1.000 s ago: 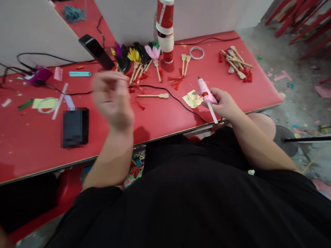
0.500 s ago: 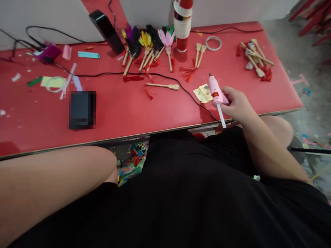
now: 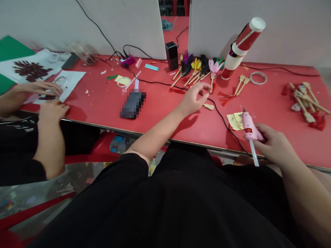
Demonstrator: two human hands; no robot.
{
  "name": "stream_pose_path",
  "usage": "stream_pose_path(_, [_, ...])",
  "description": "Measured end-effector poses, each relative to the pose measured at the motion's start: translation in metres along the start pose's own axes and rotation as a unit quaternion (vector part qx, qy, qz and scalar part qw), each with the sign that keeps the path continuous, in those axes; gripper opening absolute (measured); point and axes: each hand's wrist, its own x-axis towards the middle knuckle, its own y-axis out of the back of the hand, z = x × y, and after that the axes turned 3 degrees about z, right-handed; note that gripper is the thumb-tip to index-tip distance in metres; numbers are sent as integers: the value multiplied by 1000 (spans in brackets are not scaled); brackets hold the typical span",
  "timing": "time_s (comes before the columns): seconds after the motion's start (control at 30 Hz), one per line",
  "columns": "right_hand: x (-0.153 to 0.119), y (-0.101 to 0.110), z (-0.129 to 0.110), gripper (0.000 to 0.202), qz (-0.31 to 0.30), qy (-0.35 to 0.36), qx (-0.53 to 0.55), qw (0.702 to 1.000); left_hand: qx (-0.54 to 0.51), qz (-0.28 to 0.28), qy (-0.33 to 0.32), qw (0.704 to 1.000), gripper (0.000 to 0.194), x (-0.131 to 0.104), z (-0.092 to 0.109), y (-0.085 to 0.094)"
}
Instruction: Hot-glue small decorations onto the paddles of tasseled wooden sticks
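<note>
My right hand (image 3: 270, 141) is closed around a pink glue gun (image 3: 248, 124), its nozzle pointing away from me and a clear glue stick (image 3: 253, 153) poking out of the back. Yellow paper pieces (image 3: 234, 121) lie beside the nozzle. My left hand (image 3: 193, 98) hovers over the table with its fingers apart and nothing seen in them. Under it is a wooden stick with a paddle-shaped end (image 3: 209, 107), partly hidden by the hand. Just beyond stand out several feathered sticks with red tassels, among them one with pink feathers (image 3: 214, 67).
Two plain paddle sticks (image 3: 241, 84), a tape roll (image 3: 258, 78) and stacked cups (image 3: 232, 62) are at the back right. A stick pile (image 3: 305, 100) lies far right. A black cable (image 3: 219, 115) crosses the red table. Left are a blurred dark object (image 3: 133, 105) and another person's hands (image 3: 50, 100) over paper.
My left hand has come into view and reached over the single paddle stick. My view has swung left, bringing in another person. My right hand still holds the glue gun.
</note>
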Motion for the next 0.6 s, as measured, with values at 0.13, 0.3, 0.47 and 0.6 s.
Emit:
stream_pose_path(0.13, [21, 0, 20, 32, 56, -49, 24, 997, 310, -145, -31, 939, 56, 16, -42, -23])
stream_pose_path(0.3, [32, 1, 38, 56, 121, -79, 9, 989, 395, -159, -21, 904, 45, 7, -53, -21])
stream_pose_path(0.47, [-1, -6, 34, 35, 142, -31, 24, 989, 410, -124, -11, 904, 30, 14, -52, -16])
stream_pose_path(0.6, [-13, -15, 38, 37, 134, -4, -10, 991, 385, -141, -30, 911, 15, 21, -61, -9])
